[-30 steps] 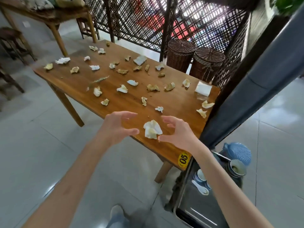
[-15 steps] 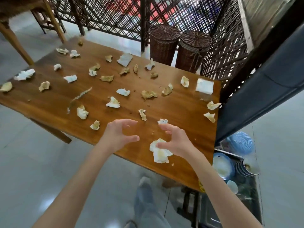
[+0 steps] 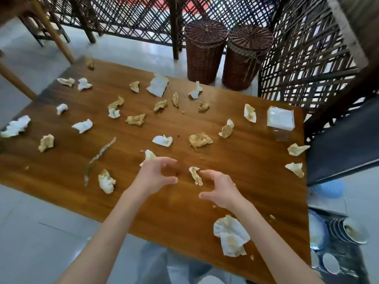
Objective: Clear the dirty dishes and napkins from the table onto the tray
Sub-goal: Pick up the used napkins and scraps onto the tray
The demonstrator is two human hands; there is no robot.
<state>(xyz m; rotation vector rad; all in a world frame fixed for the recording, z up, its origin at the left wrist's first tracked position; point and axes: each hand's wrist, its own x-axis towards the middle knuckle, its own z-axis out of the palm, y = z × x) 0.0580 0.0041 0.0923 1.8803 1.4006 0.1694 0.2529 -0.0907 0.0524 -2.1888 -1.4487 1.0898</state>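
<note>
Several crumpled, stained napkins lie scattered over the wooden table (image 3: 246,160). My left hand (image 3: 152,177) hovers over the table's middle with fingers loosely curved, holding nothing; a napkin (image 3: 148,155) lies just beyond its fingers. My right hand (image 3: 222,191) is also spread and empty, with a small twisted napkin (image 3: 195,175) just left of its fingertips. A large stained napkin (image 3: 230,235) lies near the front edge, under my right forearm. Stacked dirty dishes (image 3: 336,232) sit on the tray (image 3: 348,267) at the lower right, beside the table.
A stack of clean white napkins (image 3: 280,118) sits on a clear holder at the table's far right corner. Two lidded wicker baskets (image 3: 205,52) stand behind the table against a lattice screen. A dark panel (image 3: 344,144) borders the table's right side.
The view has moved in over the table. Both hands have reached further forward; the large napkin that my right hand touched now lies behind it near the front edge.
</note>
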